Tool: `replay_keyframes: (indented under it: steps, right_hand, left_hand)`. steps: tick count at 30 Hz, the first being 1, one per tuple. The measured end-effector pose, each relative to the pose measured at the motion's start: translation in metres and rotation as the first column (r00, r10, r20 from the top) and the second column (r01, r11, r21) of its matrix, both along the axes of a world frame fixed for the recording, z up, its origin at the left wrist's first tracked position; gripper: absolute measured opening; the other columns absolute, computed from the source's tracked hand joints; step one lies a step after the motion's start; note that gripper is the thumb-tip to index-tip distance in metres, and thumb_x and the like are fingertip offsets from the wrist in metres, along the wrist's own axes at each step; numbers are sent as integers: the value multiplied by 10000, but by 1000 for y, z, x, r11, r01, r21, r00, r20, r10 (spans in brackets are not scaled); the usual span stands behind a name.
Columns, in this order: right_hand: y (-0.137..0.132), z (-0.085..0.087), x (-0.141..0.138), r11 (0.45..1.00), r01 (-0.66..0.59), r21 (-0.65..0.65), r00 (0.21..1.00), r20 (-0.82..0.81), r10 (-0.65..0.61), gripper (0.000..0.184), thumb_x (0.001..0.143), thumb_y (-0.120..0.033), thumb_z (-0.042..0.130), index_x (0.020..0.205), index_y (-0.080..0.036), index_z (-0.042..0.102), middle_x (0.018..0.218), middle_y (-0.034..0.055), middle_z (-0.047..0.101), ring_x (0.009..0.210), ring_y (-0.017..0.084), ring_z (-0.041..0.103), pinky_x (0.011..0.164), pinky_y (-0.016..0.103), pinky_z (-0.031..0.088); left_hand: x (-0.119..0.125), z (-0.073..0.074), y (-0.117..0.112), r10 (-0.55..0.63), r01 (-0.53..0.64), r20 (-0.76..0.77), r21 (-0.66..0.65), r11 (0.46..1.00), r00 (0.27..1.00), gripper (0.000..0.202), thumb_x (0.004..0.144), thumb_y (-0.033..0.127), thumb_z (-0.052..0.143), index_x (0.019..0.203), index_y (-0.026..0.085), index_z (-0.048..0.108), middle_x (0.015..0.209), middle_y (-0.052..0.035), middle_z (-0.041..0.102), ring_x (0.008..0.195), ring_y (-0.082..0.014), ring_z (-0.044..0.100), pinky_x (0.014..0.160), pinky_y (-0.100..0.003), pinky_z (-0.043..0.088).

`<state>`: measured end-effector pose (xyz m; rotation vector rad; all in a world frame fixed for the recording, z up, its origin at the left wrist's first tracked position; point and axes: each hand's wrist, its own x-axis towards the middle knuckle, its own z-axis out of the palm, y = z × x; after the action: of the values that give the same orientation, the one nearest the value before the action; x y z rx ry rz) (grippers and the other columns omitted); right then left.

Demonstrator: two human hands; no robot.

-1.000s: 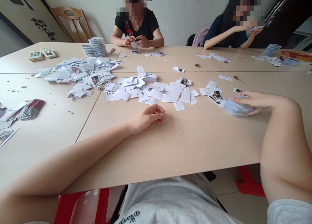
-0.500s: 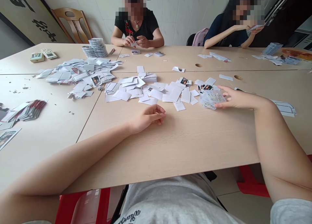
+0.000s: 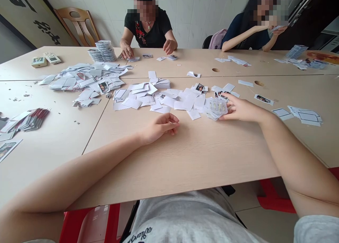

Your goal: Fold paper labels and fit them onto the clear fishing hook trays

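Observation:
My right hand (image 3: 239,109) grips a stack of clear card sleeves (image 3: 217,108) at the right side of a spread of small white cards (image 3: 169,98) in the middle of the table. My left hand (image 3: 160,126) rests on the bare wood (image 3: 185,155) nearer to me, fingers curled loosely with nothing in them. My forearm lies across the table edge.
A bigger heap of cards (image 3: 84,80) and two tall stacks (image 3: 104,50) lie at the far left. Loose cards (image 3: 302,115) sit to the right. Two people sit opposite, one with hands (image 3: 148,49) on the table. Remote controls (image 3: 45,59) lie far left.
My right hand has slid the stack of sleeves leftward along the table, from the right side to the card spread. The person opposite lowered both hands to the table. My left hand stayed still.

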<state>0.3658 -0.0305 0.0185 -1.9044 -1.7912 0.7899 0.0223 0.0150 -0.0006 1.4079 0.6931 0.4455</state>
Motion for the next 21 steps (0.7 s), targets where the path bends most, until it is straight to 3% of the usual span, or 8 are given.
replay_keyframes:
  steps: [3, 5, 9, 11, 15, 21]
  right_hand:
    - [8, -17, -24, 982, 58, 178, 998, -12, -57, 973, 604, -459, 785, 1424, -265, 300, 1157, 121, 609, 822, 255, 674, 839, 481, 532]
    - [13, -28, -40, 937, 96, 335, 995, 0, -102, 860, 633, -447, 761, 1372, -234, 377, 1144, 126, 609, 799, 249, 665, 798, 474, 546]
    - [21, -41, -54, 815, 8, 580, 995, 76, -64, 749, 699, -434, 700, 1351, -203, 411, 1340, 158, 474, 1079, 310, 572, 830, 464, 540]
    - [23, -44, -53, 790, -47, 611, 996, 86, -7, 662, 746, -439, 654, 1329, -208, 443, 1364, 143, 462, 1161, 316, 520, 834, 460, 541]
    - [25, -44, -48, 784, 31, 620, 1000, -20, -24, 567, 774, -457, 628, 1271, -222, 491, 1288, 118, 538, 1111, 284, 560, 724, 406, 579]
    - [28, -46, -45, 682, 26, 731, 1000, -22, -15, 538, 702, -403, 728, 1177, -225, 549, 1183, 94, 594, 1109, 259, 556, 844, 417, 547]
  left_hand:
    - [0, 0, 0, 3, -3, -5, 3, 1000, 1000, 214, 821, 316, 624, 952, 172, 537, 930, -33, 591, 756, -114, 594, 721, -284, 455]
    - [0, 1, 0, 4, -4, -8, 5, 1000, 1000, 217, 820, 316, 624, 953, 170, 535, 933, -36, 593, 754, -116, 595, 718, -285, 453]
    - [0, 1, 0, 3, -2, -21, 18, 1000, 1000, 224, 821, 320, 620, 957, 167, 532, 929, -41, 599, 754, -118, 592, 716, -287, 451]
    - [0, 1, 0, 1, -1, -19, 19, 1000, 1000, 222, 820, 316, 620, 956, 166, 531, 922, -40, 602, 751, -115, 590, 719, -285, 453]
    - [1, 2, -2, 10, -9, -13, 23, 1000, 1000, 215, 816, 304, 621, 951, 164, 529, 927, -40, 603, 742, -110, 590, 714, -282, 455]
    - [2, 4, -4, 47, -47, 22, 0, 999, 999, 260, 798, 273, 631, 1000, 183, 494, 933, -33, 603, 722, -120, 603, 692, -300, 470]
